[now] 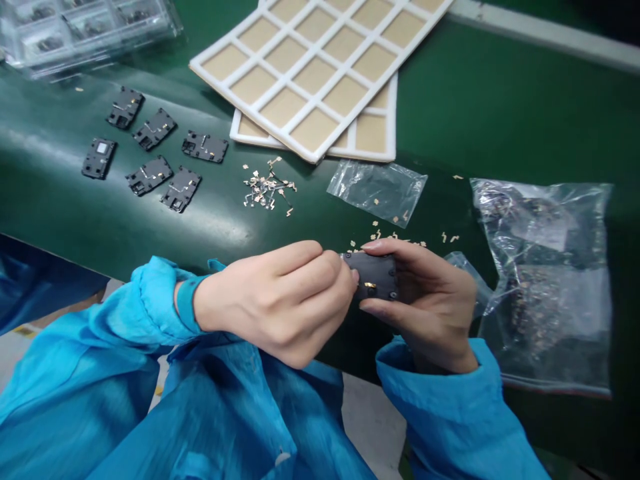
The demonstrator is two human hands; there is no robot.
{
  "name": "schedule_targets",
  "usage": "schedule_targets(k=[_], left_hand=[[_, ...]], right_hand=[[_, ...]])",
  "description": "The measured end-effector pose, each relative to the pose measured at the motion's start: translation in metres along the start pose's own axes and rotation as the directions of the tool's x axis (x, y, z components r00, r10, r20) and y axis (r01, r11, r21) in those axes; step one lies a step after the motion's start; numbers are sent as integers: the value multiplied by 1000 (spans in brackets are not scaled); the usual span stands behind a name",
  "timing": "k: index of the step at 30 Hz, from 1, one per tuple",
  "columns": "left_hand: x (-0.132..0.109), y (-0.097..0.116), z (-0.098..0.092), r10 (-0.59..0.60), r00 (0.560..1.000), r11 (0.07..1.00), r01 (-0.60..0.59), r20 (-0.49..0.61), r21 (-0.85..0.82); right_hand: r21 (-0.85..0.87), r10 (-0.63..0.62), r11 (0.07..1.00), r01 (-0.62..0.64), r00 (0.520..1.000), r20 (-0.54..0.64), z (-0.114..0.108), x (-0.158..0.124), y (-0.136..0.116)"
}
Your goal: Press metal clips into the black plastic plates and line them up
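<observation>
My right hand [425, 293] grips a flat black plastic module [377, 270] by its edges, thumb on the near side and fingers on the far side. A small gold contact shows on the module's face. Curled and closed, my left hand [285, 300] meets the module's left edge, with a fingertip on its face. Whatever is pinched in those left fingers is hidden. Just beyond the module lie small loose beige pieces [393, 236], partly covered by my right hand. A pile of small flex strips [267, 189] rests further left on the green tabletop [220, 227].
Several similar black modules [150, 175] lie at the left. White-framed grid trays [300, 80] overlap at the back. A thin clear bag [380, 190] lies before them. A larger clear bag of small parts [545, 287] sits right; clear plastic trays [90, 33] stand back left.
</observation>
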State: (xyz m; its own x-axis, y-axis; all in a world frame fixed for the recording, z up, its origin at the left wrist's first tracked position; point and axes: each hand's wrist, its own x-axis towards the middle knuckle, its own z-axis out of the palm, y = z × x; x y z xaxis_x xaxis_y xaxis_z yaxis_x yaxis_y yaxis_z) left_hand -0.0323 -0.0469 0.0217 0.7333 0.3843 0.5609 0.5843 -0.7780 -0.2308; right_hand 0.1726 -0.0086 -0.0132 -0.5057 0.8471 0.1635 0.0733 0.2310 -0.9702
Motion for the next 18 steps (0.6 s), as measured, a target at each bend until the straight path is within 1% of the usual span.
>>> schedule_targets(k=[4, 6, 8, 10, 12, 15, 18], left_hand=[[1, 4, 0, -28, 998, 999, 27, 51, 22], [0, 4, 2, -60, 997, 998, 60, 54, 4], [-3, 2, 4, -126, 992, 990, 127, 14, -56], [-7, 0, 7, -211, 977, 969, 205, -29, -139], [-10, -2, 10, -264, 963, 944, 248, -47, -217], [-14, -1, 15, -253, 964, 942, 226, -80, -249], [-14, 1, 20, -240, 962, 959, 213, -133, -187]], right_hand=[[-5, 12, 1000, -12, 1000, -28, 2, 0, 1], [16, 9, 1000, -8, 998, -55, 2, 0, 0], [57, 6, 998, -1, 997, -83, 1, -1, -3], [105, 16, 994, -6, 995, -100, 0, -2, -5], [136, 28, 991, -15, 995, -94, 0, -3, -8], [195, 55, 980, -44, 997, -54, 1, -5, -10], [216, 144, 968, -131, 988, -46, 4, -5, -11]])
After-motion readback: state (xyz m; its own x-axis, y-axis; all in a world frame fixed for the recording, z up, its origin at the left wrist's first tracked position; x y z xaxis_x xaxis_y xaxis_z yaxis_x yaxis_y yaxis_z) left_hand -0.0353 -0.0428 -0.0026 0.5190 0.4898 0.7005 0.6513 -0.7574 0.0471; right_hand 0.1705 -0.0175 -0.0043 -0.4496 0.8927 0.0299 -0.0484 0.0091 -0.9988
